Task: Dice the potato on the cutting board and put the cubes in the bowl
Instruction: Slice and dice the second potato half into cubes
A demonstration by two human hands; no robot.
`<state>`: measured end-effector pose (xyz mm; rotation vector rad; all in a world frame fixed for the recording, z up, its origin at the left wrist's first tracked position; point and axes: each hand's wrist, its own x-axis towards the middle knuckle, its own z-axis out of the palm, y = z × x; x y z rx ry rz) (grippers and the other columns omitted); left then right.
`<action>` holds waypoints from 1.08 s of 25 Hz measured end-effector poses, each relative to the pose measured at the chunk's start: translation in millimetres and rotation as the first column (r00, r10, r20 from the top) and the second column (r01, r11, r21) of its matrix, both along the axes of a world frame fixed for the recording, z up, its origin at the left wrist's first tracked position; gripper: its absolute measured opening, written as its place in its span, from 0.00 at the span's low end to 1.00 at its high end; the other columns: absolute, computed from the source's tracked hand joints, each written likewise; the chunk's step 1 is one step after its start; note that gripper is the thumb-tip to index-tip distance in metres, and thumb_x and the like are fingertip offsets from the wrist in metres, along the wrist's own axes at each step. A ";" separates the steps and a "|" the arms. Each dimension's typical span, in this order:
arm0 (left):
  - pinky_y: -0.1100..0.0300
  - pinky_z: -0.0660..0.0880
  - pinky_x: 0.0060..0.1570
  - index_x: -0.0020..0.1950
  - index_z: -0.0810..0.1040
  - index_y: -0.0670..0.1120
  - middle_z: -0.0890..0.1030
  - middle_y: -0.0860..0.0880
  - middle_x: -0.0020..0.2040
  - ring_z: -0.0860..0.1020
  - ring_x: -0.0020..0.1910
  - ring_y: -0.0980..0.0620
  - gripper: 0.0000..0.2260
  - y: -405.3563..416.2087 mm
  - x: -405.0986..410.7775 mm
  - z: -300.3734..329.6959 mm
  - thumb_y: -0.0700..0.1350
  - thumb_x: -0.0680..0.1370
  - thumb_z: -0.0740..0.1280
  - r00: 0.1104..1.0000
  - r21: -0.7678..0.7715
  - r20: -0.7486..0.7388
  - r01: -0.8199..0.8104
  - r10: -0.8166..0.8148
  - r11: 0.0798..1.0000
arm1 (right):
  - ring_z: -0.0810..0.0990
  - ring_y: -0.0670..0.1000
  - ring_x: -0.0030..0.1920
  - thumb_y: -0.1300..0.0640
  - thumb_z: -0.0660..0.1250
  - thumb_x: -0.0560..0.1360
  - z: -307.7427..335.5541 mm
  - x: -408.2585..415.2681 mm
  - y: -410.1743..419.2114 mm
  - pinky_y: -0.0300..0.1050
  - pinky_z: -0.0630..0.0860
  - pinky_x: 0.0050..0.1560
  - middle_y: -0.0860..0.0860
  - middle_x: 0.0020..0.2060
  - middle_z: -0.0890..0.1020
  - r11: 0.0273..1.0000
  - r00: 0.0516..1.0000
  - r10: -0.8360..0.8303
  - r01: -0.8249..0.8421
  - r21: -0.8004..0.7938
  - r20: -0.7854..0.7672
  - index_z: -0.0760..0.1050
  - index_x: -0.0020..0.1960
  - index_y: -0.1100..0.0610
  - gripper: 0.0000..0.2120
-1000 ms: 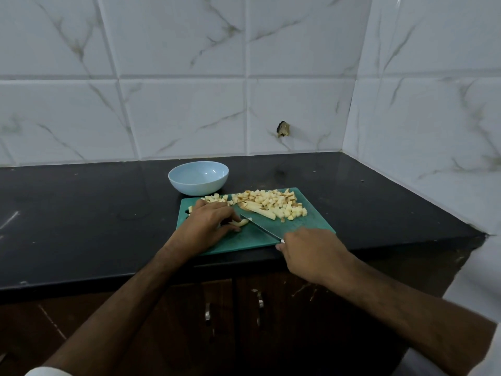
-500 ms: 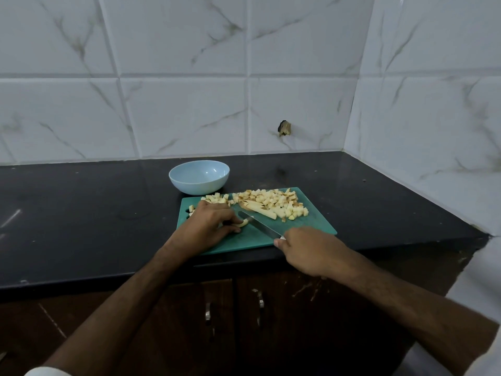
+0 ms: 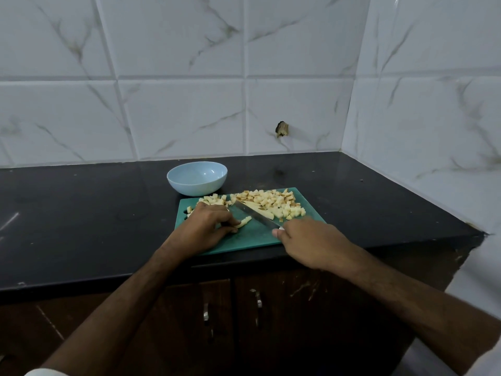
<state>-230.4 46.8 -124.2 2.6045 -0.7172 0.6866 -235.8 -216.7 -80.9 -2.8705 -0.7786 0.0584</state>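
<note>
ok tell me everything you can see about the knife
The knife has a plain metal blade, grey and shiny, lying diagonally over the green cutting board, tip pointing away and left toward the heap of potato cubes. Its tip end lies over a long uncut potato strip; whether they touch is unclear. The right hand grips the handle and hides nearly all of it; only a pale bit shows at the fingers. Whether the edge rests on the board cannot be told.

bare counter (image 3: 81,213) left of bowl (image 3: 197,178); tiled walls (image 3: 420,131) close behind and right.
</note>
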 end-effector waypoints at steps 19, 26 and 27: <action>0.69 0.64 0.52 0.44 0.83 0.50 0.82 0.57 0.42 0.77 0.45 0.61 0.03 0.4 0.7 -1.4 0.45 0.75 0.75 0.999 0.005 -0.013 -0.041 0.041 0.999 | 0.73 0.46 0.35 0.42 0.52 0.86 -17.0 -5.8 1.7 0.43 0.68 0.36 0.49 0.36 0.75 0.999 0.997 0.032 -0.031 0.018 -0.070 0.69 0.41 0.51 0.20; 0.71 0.65 0.51 0.44 0.83 0.49 0.83 0.59 0.42 0.78 0.44 0.64 0.03 1.5 1.6 -2.0 0.46 0.74 0.76 0.999 -0.017 -0.020 -0.045 0.044 0.999 | 0.76 0.47 0.38 0.42 0.53 0.85 -19.8 -14.6 7.9 0.49 0.77 0.44 0.48 0.39 0.75 0.993 0.990 0.064 -0.051 -0.108 0.126 0.68 0.45 0.51 0.17; 0.73 0.64 0.51 0.43 0.83 0.49 0.83 0.59 0.42 0.77 0.44 0.66 0.04 0.7 1.0 -1.5 0.45 0.74 0.76 0.999 -0.027 -0.017 -0.043 0.043 0.999 | 0.76 0.47 0.38 0.43 0.52 0.86 -20.2 -16.5 8.4 0.49 0.78 0.45 0.48 0.38 0.75 0.989 0.982 0.089 -0.067 -0.134 0.166 0.69 0.46 0.51 0.16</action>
